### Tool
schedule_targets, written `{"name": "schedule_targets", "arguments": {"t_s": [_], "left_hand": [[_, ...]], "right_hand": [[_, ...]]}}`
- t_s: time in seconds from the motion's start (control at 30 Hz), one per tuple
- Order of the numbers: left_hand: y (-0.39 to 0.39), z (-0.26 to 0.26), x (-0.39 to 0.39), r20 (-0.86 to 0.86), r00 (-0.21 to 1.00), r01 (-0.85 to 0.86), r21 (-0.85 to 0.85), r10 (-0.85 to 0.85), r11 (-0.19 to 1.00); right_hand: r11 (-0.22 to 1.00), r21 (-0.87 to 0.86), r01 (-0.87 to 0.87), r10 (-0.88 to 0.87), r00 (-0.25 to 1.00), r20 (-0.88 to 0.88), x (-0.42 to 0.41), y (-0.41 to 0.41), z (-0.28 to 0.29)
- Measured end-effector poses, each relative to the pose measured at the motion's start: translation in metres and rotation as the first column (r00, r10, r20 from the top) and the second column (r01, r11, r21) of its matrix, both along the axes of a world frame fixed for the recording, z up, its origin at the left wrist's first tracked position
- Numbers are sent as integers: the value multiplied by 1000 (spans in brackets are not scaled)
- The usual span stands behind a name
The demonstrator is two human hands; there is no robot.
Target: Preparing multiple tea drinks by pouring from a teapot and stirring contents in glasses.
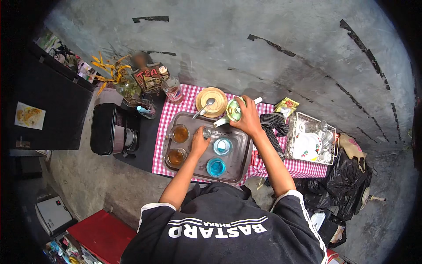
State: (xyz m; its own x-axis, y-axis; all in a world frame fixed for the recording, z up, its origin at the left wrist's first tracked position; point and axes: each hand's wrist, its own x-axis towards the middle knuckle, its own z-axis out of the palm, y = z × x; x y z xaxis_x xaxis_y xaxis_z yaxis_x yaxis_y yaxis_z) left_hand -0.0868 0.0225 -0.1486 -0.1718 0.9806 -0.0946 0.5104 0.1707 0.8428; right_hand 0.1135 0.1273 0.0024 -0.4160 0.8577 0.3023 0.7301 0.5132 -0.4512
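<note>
In my right hand (247, 117) is a green teapot (234, 110), its spout tilted down to the left above the tray. My left hand (200, 141) holds a small clear glass (207, 132) under or beside the spout; whether liquid flows cannot be seen. On the dark serving tray (197, 171) two glass cups of brown liquid (180, 133) stand at the left. To the right of my left hand are a glass with pale blue contents (222, 146) and a glass of blue liquid (216, 167). A metal spoon (209, 101) rests across a round wooden piece (216, 94) behind the tray.
A wire basket (290, 145) of dishes and glasses stands at right, beside a dark checked cloth (275, 127) and a yellow packet (286, 107). Behind the tray's left are a bottle (173, 90) and a vase (128, 87). A black appliance (107, 128) stands farther left.
</note>
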Motion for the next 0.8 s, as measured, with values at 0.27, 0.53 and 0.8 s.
{"name": "schedule_targets", "arguments": {"t_s": [0.27,0.53,0.8], "left_hand": [[-1,-4,-2,-18,1000,24,37,-23,999],[-1,-10,-3,-7,999,33,35,-33,999],[-2,-11,-4,-9,1000,25,30,-25,999]], "right_hand": [[999,-41,21,-19,999,40,-2,-1,-2],[1000,-26,17,-16,999,52,-5,-2,-3],[1000,3,-3,3,998,56,-10,-6,-2]]}}
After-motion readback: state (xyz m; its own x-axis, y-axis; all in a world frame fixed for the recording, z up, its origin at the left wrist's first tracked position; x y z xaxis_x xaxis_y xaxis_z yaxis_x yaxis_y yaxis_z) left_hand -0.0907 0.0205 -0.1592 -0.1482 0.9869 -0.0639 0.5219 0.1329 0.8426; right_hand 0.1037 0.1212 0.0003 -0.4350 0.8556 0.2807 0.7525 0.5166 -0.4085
